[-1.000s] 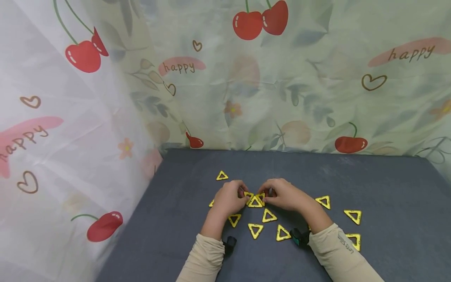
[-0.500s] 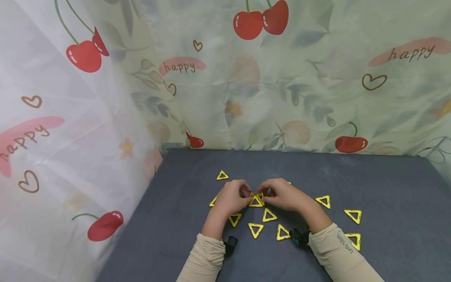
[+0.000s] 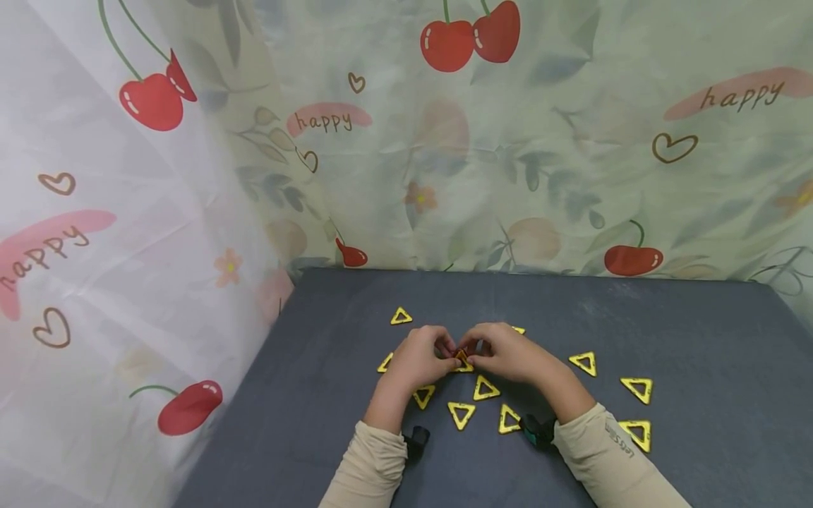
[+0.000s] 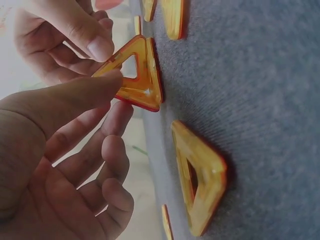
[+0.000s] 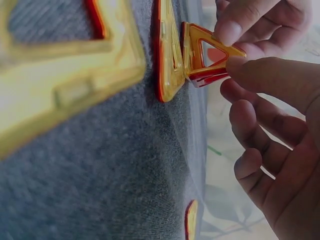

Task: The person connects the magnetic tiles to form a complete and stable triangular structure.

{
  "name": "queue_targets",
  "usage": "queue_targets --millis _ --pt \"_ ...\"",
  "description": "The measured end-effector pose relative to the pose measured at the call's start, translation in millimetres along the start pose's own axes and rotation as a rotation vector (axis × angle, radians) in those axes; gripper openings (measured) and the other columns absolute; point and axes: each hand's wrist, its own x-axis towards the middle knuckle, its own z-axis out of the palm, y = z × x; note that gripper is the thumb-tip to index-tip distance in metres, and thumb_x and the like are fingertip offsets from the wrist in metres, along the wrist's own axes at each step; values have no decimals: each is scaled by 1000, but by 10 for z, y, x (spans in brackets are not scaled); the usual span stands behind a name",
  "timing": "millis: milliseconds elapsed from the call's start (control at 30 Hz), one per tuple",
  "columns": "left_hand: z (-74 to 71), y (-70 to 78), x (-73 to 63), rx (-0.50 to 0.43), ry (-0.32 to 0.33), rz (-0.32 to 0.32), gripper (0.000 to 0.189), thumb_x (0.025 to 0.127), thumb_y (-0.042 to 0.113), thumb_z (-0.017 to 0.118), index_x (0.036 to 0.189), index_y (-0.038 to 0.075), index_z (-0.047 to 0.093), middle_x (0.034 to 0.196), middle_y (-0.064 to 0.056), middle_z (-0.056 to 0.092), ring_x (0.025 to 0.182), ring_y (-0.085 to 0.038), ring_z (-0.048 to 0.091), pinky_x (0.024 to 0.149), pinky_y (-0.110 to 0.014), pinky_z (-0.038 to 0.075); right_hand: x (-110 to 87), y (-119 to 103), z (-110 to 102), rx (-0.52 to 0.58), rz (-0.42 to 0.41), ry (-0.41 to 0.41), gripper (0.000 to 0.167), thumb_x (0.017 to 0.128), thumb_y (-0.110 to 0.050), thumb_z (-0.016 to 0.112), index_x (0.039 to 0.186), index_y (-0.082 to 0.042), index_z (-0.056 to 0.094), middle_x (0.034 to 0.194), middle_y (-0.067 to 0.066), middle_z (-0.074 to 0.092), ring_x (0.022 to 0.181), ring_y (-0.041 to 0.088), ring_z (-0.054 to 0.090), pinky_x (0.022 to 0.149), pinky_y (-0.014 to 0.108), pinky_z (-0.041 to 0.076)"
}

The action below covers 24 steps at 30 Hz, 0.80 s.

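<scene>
Above the table [image 3: 718,331], L hand [image 3: 421,356] & R hand [image 3: 508,351] are pinching yellow triangles [image 4: 143,70], prob. joining them; next move's likely needing steady alignment.

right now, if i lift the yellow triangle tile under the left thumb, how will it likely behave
The yellow triangle tile is probably stiff: its edges look straight while the left hand pinches it. It should feel light for its size, being a slim frame with an open middle. It may be somewhat slippery, since its surface looks glossy.
</scene>
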Motion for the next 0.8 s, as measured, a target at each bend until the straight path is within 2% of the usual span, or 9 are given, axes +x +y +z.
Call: queue_targets --millis 167,333,433,567,667,800 --pt "-102 -34 -31 -21 -19 -18 15 92 18 84 102 13 75 93 2 73 77 -11 66 70 -35 55 1 6 3 5 -5 -5 22 101 -5 70 121 -12 76 109 6 74 82 7 65 72 27 55" --pt "-280 -166 -67 -20 29 -70 16 93 18 82 106 10 75 95 0 73 83 -16 66 76 -41 55 1 -5 1 -9 11 -22 23 102 -7 70 123 -12 76 108 4 73 78 4 62 71 26 53" --pt "-389 -262 -99 -14 51 -118 18 94 19 81 108 9 75 98 -3 73 85 -18 67 75 -41 55 -1 -11 -1 -22 17 -25 22 102 -8 69 123 -12 76 107 3 72 76 3 61 71 26 52" --pt "-500 -382 -149 8 58 -213 22 93 19 82 110 8 74 100 -6 72 85 -20 67 74 -40 55 -5 -10 -10 -30 11 -28 22 103 -9 69 124 -12 76 109 4 73 80 3 62 72 27 53" --pt "-560 -452 -186 42 55 -290 25 91 20 85 110 8 73 98 -7 69 82 -20 64 72 -39 53 -11 -8 -18 -28 12 -28 22 103 -9 69 123 -12 76 110 4 73 84 4 63 74 27 54" --pt "-589 -500 -210 71 36 -355 32 85 22 91 107 7 73 93 -7 67 78 -21 63 70 -38 51 -18 -3 -24 -28 18 -27 21 102 -8 70 122 -12 76 112 4 73 89 6 65 74 26 54"
